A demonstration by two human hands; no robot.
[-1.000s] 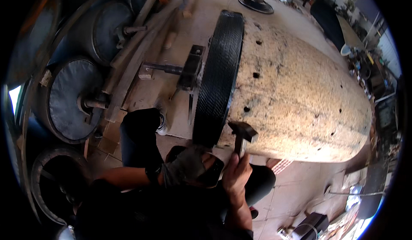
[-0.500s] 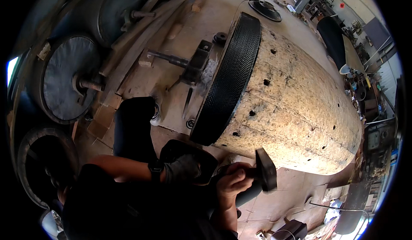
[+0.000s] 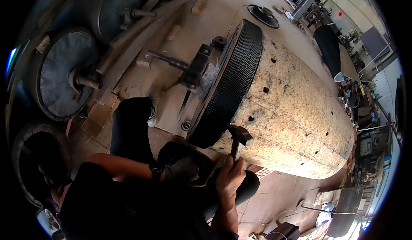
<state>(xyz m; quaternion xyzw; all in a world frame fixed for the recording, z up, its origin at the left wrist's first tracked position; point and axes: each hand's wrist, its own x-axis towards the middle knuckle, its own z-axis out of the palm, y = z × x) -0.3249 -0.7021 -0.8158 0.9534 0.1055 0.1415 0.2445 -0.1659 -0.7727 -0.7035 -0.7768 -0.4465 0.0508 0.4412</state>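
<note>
In my right hand (image 3: 231,176), which is bare, I grip a hammer (image 3: 240,136) by its short handle. Its head is over the near lower part of a large, pale tan barrel-shaped drum (image 3: 296,107) with dark holes; I cannot tell whether it touches. Black ridged or woven material (image 3: 234,83) wraps the drum's left end, just beside the hammer head. My left hand (image 3: 182,170), in a grey glove, is at a black open container (image 3: 171,149) by my legs. Shadow hides its fingers and whatever they may hold.
A metal shaft with a block (image 3: 195,68) sticks out of the drum's left end. Big dark metal drums (image 3: 66,74) stand along the left, beside long timbers (image 3: 141,42). A black disc-shaped reel (image 3: 263,16) lies beyond. Cluttered machinery (image 3: 369,143) lines the right.
My right hand has swung the hammer up and left, from low beside the drum to over its surface near the black band. My left hand stays at the black container. The view has shifted slightly.
</note>
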